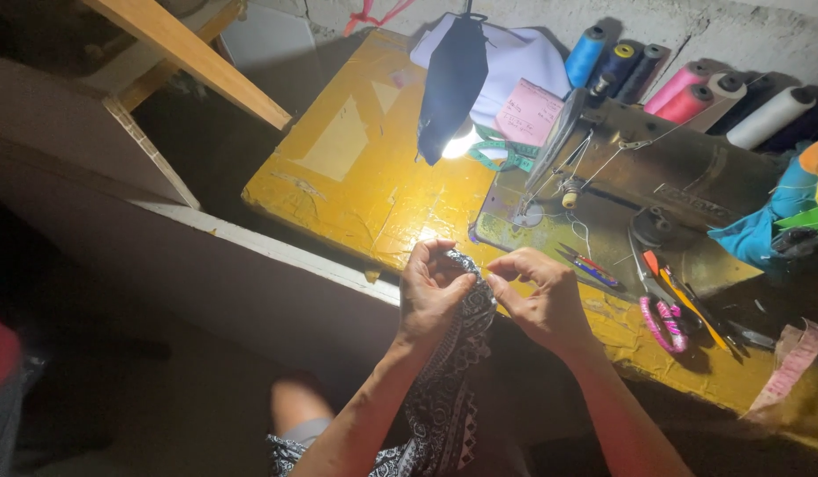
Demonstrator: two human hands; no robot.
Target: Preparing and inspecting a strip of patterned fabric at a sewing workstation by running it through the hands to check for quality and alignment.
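We look down at our two hands at the near edge of a yellow table (356, 168). Our left hand (433, 296) is closed around a strip of black-and-white patterned cloth (453, 389), which runs from the fist down toward our lap. The top of the cloth bunches up between the two hands, just above the table's edge. Our right hand (541, 296) sits just beside the left, its thumb and forefinger pinched together at the edge of the cloth; whether anything small is held between those fingertips, we cannot tell.

Beyond the hands stands an old sewing machine (639, 168), lit by a small lamp (460, 143) with a dark cloth (451, 79) draped over it. A green measuring tape (506, 159) lies near the lamp, beside a pink paper note (528, 110). Spools of thread (692, 93) in blue, dark, pink and white lie along the wall behind the machine. To the right of our hands rest scissors with pink-wrapped handles (661, 314) and an orange-handled tool (683, 296). A pink measuring tape (789, 362) hangs off the table's right end.
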